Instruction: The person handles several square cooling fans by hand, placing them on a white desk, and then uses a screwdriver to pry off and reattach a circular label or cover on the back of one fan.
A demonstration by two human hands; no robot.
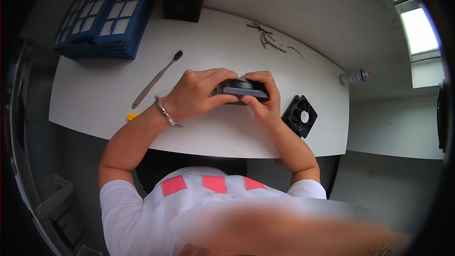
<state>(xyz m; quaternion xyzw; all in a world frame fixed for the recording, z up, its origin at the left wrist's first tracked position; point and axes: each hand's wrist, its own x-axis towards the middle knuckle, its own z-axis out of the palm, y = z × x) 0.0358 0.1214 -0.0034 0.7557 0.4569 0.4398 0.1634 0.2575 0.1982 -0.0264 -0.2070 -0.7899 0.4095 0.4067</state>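
Observation:
A black cooling fan (243, 89), seen edge-on, is held up over the white table (215, 137) between my two hands. My left hand (196, 92) is closed on its left end, thumb along the near side and fingers over the top. On the right end, my right hand (265, 97) grips it the same way. The fan's blades are hidden at this angle. Beside my right wrist, another black fan (299, 116) lies flat, a pale round label at its hub. A screwdriver with a yellow handle (132, 116) lies partly under my left forearm.
A long-handled brush (156, 80) lies left of my hands. Stacked blue frames with white panels (106, 16) fill the far left corner, beside a stack of black fans (184, 0). Dark cable pieces (268, 38) lie at the back. A spray can (354, 77) stands at the right edge.

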